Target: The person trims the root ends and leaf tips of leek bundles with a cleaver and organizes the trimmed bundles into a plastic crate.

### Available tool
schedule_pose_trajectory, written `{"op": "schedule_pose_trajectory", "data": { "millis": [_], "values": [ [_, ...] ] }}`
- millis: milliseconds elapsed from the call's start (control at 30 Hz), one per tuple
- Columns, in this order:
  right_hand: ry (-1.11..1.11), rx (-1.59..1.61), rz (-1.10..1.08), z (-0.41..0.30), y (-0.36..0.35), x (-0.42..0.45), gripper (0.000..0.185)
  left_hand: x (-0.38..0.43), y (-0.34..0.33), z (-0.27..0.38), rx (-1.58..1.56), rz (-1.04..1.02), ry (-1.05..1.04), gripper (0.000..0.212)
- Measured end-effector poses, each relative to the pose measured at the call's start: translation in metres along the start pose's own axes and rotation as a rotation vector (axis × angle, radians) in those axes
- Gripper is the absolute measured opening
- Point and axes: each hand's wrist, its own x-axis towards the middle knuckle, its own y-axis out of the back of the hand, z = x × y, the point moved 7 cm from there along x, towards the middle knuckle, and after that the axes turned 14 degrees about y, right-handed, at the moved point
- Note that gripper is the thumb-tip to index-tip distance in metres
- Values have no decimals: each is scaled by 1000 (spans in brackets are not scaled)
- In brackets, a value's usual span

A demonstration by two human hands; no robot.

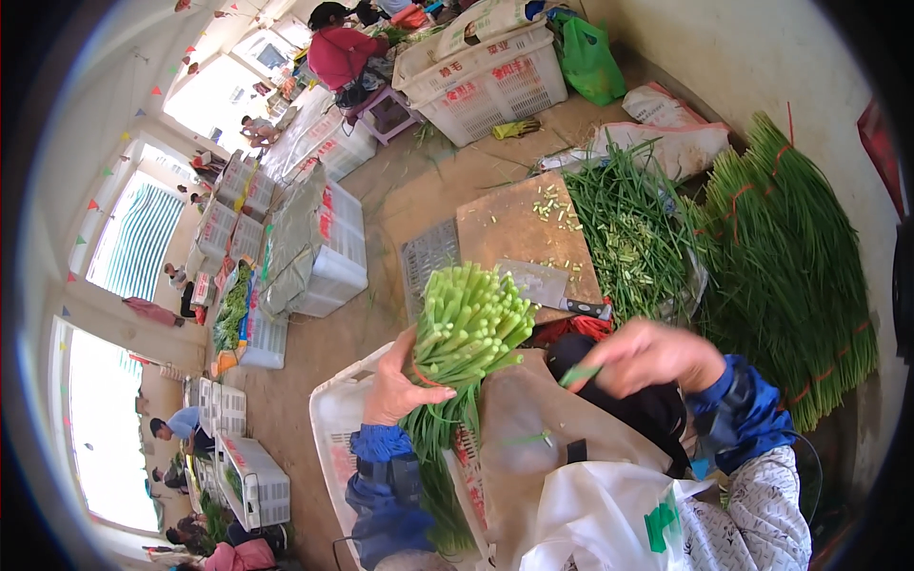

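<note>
My left hand point(407, 392) grips a bundle of green vegetable stalks point(471, 321), cut ends up, with an orange band around it near my thumb. Its leaves hang down over a white plastic crate point(332, 400). My right hand point(643, 357), blurred, is over my lap, with a short piece of green leaf point(580, 375) at its fingers. Beyond my hands a cleaver point(535, 282) with a black handle lies on a wooden board point(514, 221) strewn with cut stalk ends. Red ties point(578, 330) lie by the board's near edge.
Leaf trimmings point(628, 235) are heaped right of the board, beside large banded bundles of greens point(792, 271) along the wall. A grey plastic crate point(428, 257) touches the board's left side. White crates point(493, 86) and a seated person in red point(343, 53) are farther off.
</note>
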Motion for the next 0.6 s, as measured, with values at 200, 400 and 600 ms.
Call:
{"op": "schedule_pose_trajectory", "data": {
  "millis": [200,400,600],
  "values": [
    [415,-1290,516,-53,77,-16,45,6,-36,17,46,-76,-72,93],
    [274,-289,426,-10,43,52,14,-1,-50,27,331,-25,-76,82],
    [158,15,593,33,98,10,23,-1,-28,49,253,122,-215,77]
  ]
}}
